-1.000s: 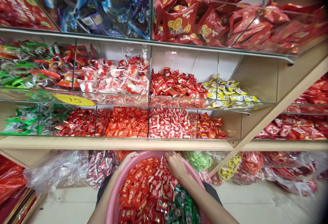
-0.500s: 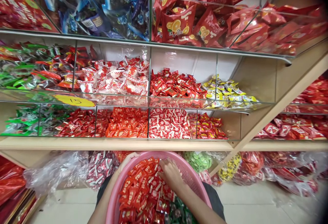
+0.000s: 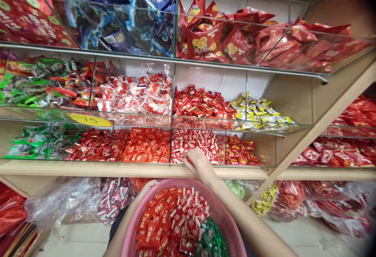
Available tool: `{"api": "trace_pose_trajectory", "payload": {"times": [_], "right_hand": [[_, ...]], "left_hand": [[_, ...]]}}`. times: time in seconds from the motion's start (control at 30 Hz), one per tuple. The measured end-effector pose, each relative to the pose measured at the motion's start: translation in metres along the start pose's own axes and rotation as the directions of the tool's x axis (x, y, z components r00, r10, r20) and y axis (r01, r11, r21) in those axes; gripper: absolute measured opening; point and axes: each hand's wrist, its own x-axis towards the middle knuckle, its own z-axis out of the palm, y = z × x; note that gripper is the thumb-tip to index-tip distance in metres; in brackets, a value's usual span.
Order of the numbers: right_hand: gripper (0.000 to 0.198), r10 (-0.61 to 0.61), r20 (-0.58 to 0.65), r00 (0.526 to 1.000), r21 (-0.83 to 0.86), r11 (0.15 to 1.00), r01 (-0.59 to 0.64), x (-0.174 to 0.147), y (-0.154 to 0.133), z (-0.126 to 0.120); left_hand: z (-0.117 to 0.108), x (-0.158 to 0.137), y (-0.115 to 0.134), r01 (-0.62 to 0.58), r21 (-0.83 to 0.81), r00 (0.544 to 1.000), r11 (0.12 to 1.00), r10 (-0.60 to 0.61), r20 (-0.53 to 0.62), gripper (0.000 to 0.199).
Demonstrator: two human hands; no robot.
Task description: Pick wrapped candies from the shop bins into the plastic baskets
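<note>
A pink plastic basket (image 3: 128, 225) is held in front of me. My left hand (image 3: 149, 186) grips its far left rim. Inside lie orange-red wrapped candies (image 3: 154, 221), red-and-white wrapped candies (image 3: 188, 210) and green wrapped candies (image 3: 213, 237). Beyond the basket's far rim, my right hand (image 3: 200, 166) is at the lower shelf's front edge, its fingers loosely bent and a little apart. I see nothing between them. Just behind that hand is a compartment of red-and-white candies (image 3: 192, 139).
Glass dividers split the shelves into candy compartments. A yellow price tag (image 3: 89, 120) marked 15 hangs at left. The wooden shelf edge (image 3: 88, 169) runs across in front. Below stand plastic bags (image 3: 70, 198) of candy on the tiled floor (image 3: 79, 239).
My right hand has moved from the candies inside the basket up and forward to the lower shelf's edge. My left hand stays on the rim. The view has tilted slightly upward.
</note>
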Motion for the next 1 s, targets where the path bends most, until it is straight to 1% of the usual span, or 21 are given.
{"api": "trace_pose_trajectory", "payload": {"times": [0.07,0.13,0.23,0.3,0.43,0.57,0.7,0.87,1.0], "right_hand": [[0.018,-0.042,0.016,0.999,-0.065,0.997,0.042,0.02,0.019,-0.006],[0.02,-0.084,0.067,0.994,-0.11,0.99,0.091,0.033,0.038,-0.004],[0.03,-0.119,0.133,0.984,-0.13,0.982,0.136,0.04,0.059,0.008],[0.038,-0.122,0.139,0.983,-0.131,0.981,0.14,0.039,0.066,0.015],[0.045,-0.102,0.147,0.984,-0.137,0.983,0.123,0.036,0.068,0.018],[0.043,-0.075,0.153,0.985,-0.14,0.985,0.096,0.035,0.064,0.014],[0.044,-0.04,0.17,0.985,-0.177,0.982,0.07,0.036,0.061,0.012],[0.037,-0.023,0.183,0.983,-0.203,0.977,0.061,0.035,0.059,0.01],[0.036,-0.016,0.183,0.983,-0.204,0.978,0.054,0.035,0.058,0.009]], "left_hand": [[0.0,-0.01,0.002,-0.019,0.01,1.0,1.0,0.019,0.004,0.036],[0.001,-0.019,0.005,-0.032,0.021,0.999,0.999,0.032,0.012,0.034],[0.002,-0.029,0.011,-0.045,0.035,0.999,0.998,0.044,0.024,0.034],[0.004,-0.032,0.014,-0.043,0.042,0.999,0.998,0.042,0.032,0.033],[0.011,-0.034,0.022,-0.019,0.046,0.998,0.999,0.016,0.058,0.034],[0.021,-0.036,0.033,0.011,0.041,0.994,0.999,-0.016,0.111,0.033],[0.028,-0.04,0.041,0.031,0.042,0.989,0.999,-0.037,0.145,0.033],[0.032,-0.047,0.048,0.039,0.065,0.984,0.997,-0.049,0.17,0.036],[0.031,-0.051,0.05,0.037,0.076,0.983,0.996,-0.05,0.174,0.035]]}}
